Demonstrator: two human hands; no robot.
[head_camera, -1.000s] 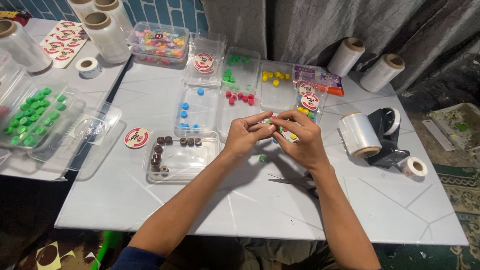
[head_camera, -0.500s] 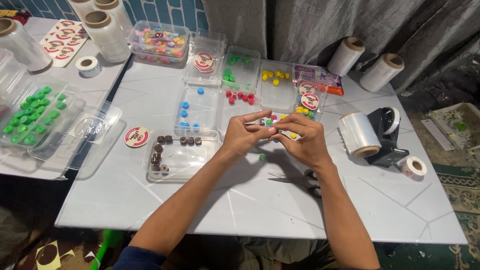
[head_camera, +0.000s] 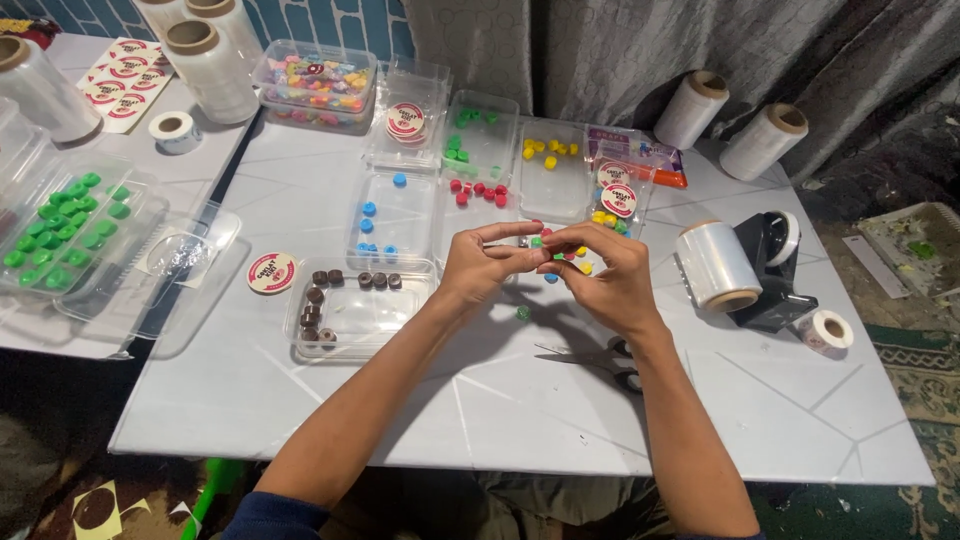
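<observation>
Your left hand (head_camera: 480, 262) and right hand (head_camera: 605, 275) meet above the desk (head_camera: 300, 200), fingertips pinched on a short row of small coloured candies (head_camera: 540, 241), green one showing. Compared with a second ago the hands have barely shifted; the row sits a little higher between your fingers, so the assembling looks ongoing.

A loose green candy (head_camera: 522, 313) lies just below, scissors (head_camera: 600, 358) near your right wrist. Clear trays ring the hands:
- brown pieces (head_camera: 345, 285) along one tray's edge
- blue pieces (head_camera: 378, 225)
- red pieces (head_camera: 478, 190)
- green pieces (head_camera: 462, 148)
- yellow pieces (head_camera: 548, 152)

A mixed-candy box (head_camera: 315, 82) sits further back.
</observation>
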